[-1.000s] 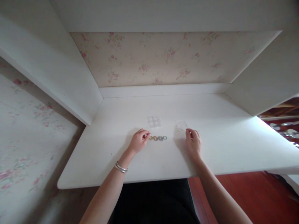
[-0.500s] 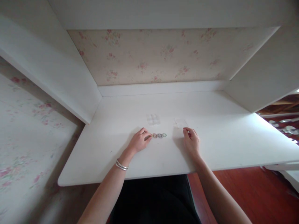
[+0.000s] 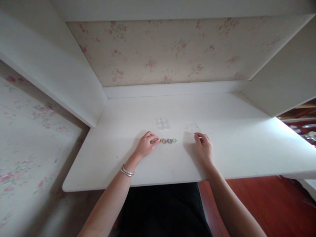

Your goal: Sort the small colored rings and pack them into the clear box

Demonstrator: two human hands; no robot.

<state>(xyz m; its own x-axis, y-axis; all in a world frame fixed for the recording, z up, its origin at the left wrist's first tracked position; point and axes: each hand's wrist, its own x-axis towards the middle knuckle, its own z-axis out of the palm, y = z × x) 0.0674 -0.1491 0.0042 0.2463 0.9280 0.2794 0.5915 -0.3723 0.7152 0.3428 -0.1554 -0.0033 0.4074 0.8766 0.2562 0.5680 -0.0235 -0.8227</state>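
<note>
In the head view, several small round ring-like pieces [image 3: 169, 141] lie in a row on the white desk. My left hand [image 3: 147, 144], a silver bangle at its wrist, is closed in a pinch at the left end of this row. Its fingertips meet a yellowish ring [image 3: 160, 141]; whether they grip it or another piece is too small to tell. My right hand [image 3: 203, 148] pinches the near edge of a thin clear plastic lid [image 3: 193, 127], tilted slightly. Beyond the row sits a clear plastic box with compartments [image 3: 162, 123].
The white desk [image 3: 133, 108] has a low back ledge and side panels at left and right. Flowered wallpaper [image 3: 160, 52] covers the back. A tiny dark speck [image 3: 117, 157] lies at the left. Reddish floor [image 3: 256, 194] shows below the right front edge.
My left fingertips have shifted slightly left, and more of the yellowish ring shows beside them. The right hand keeps its pinch on the lid. The view has tilted a little.
</note>
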